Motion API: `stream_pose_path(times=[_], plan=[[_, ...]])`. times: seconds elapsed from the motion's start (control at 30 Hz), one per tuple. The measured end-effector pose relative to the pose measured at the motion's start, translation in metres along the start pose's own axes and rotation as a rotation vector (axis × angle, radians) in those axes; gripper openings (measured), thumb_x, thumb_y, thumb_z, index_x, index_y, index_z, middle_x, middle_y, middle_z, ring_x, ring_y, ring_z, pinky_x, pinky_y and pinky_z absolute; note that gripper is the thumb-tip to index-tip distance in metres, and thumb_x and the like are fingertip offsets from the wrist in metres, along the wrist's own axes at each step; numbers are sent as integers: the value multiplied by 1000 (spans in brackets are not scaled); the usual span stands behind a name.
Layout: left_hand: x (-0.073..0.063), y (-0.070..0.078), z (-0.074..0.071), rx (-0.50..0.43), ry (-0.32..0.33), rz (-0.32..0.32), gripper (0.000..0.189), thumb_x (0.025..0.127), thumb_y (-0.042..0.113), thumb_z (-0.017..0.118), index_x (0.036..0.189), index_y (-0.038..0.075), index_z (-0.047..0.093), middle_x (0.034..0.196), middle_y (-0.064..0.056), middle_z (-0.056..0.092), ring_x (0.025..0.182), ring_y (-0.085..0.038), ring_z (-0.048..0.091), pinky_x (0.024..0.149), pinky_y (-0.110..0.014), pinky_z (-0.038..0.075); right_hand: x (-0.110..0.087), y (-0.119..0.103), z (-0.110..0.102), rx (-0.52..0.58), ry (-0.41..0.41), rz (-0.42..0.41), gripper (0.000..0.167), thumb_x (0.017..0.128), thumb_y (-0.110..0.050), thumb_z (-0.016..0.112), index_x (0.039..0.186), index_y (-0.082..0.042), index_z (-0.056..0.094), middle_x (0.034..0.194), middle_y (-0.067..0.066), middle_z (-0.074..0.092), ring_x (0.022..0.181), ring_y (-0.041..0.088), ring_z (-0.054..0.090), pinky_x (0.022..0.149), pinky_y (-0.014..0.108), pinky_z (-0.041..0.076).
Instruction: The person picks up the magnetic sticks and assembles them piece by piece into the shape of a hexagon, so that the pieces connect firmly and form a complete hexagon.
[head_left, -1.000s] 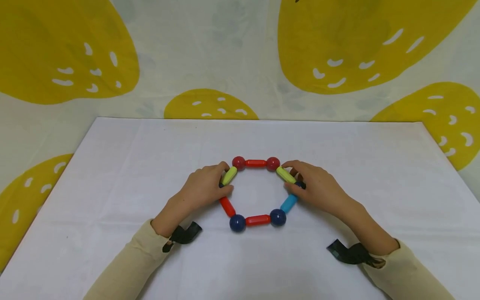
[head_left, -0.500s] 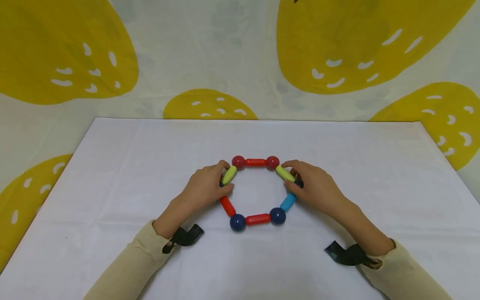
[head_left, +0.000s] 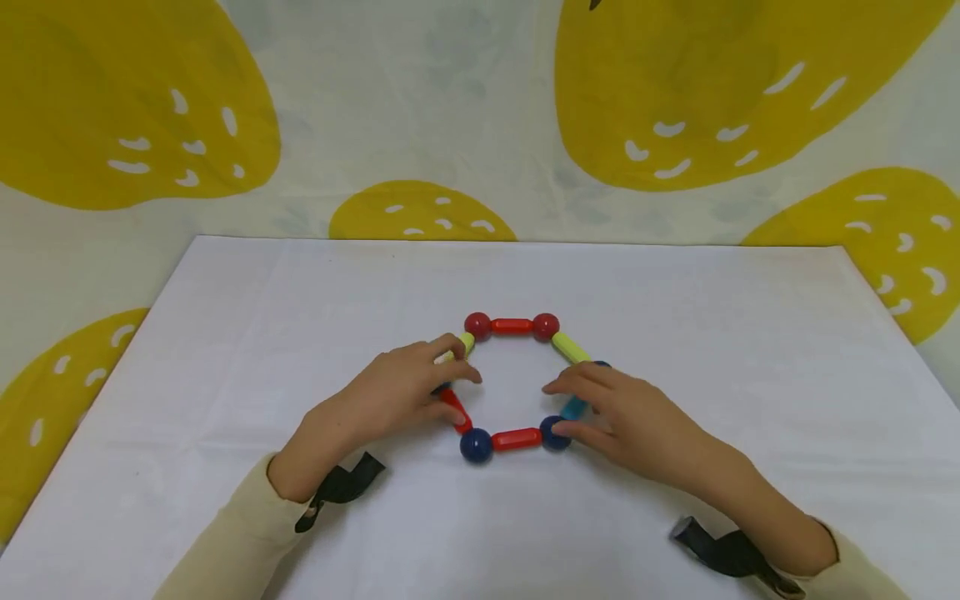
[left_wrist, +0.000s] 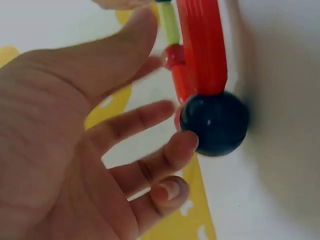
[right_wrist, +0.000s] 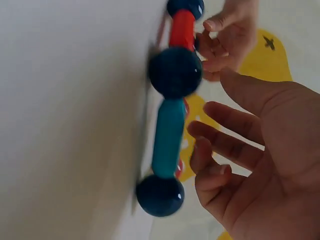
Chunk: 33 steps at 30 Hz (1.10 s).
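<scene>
A six-sided ring of coloured rods and balls lies on the white table. In the head view its far side is a red rod (head_left: 512,327) between two red balls (head_left: 546,327). Yellow-green rods (head_left: 572,347) slope down either side. Its near side has a red rod (head_left: 516,440) and dark blue balls (head_left: 476,446). My left hand (head_left: 382,396) hovers at the left corner, fingers loosely spread, partly covering a red rod (left_wrist: 205,50). My right hand (head_left: 645,425) is over the near right corner, beside the light blue rod (right_wrist: 169,140), gripping nothing.
The white cloth-covered table (head_left: 300,292) ends at a straight far edge. Behind it hangs a pale cloth (head_left: 420,100) with large yellow shapes. Dark straps (head_left: 727,554) hang below both wrists.
Both hands have let go of the ring's side corners. The right hand has moved nearer my body, the left slightly back with its fingers spread. The ring has stayed in place.
</scene>
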<state>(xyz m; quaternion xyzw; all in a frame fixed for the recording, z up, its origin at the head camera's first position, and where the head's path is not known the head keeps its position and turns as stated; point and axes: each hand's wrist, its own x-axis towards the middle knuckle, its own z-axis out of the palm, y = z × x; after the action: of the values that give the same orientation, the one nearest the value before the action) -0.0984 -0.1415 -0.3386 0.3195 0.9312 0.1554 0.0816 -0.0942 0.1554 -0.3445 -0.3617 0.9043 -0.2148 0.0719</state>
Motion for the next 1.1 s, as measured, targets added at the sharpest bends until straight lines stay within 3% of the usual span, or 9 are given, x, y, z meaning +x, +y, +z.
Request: stream_pose_path(times=[0.07,0.17,0.5,0.83,1.1], plan=[[-3,4,1,37,-21,48,38,76,38,80,111,26,70,114,0,53,75,-13,55,62,-24,46,-5,-5,5,-10,-39,-31,42,83,-37,74,120,-19,64,115,-9,59,102,9,59,82,29,52],[-6,8,5,71,-38,65,33,73,41,81,103,28,73,108,1,56,65,-13,55,58,-25,44,-8,-8,13,-23,-57,-76,39,85,-36,72,120,-18,65,112,-10,59,99,8,60,81,29,52],[-2,12,18,-17,19,110,15,78,33,79,89,24,75,83,9,56,61,-7,50,56,-23,39,-15,-4,18,1,-28,-132,31,83,-26,76,110,-18,66,105,-11,60,90,6,60,77,25,52],[-1,12,21,10,47,111,13,79,31,78,90,25,75,85,8,57,59,-7,50,53,-20,37,-22,-1,17,15,-65,-167,31,83,-26,76,111,-20,65,106,-14,58,89,2,57,77,25,52],[-2,12,21,2,33,118,17,79,32,78,93,24,75,88,7,58,60,-7,52,55,-20,39,-22,1,17,5,-45,-201,32,82,-27,76,111,-19,65,107,-13,58,90,2,58,78,25,52]])
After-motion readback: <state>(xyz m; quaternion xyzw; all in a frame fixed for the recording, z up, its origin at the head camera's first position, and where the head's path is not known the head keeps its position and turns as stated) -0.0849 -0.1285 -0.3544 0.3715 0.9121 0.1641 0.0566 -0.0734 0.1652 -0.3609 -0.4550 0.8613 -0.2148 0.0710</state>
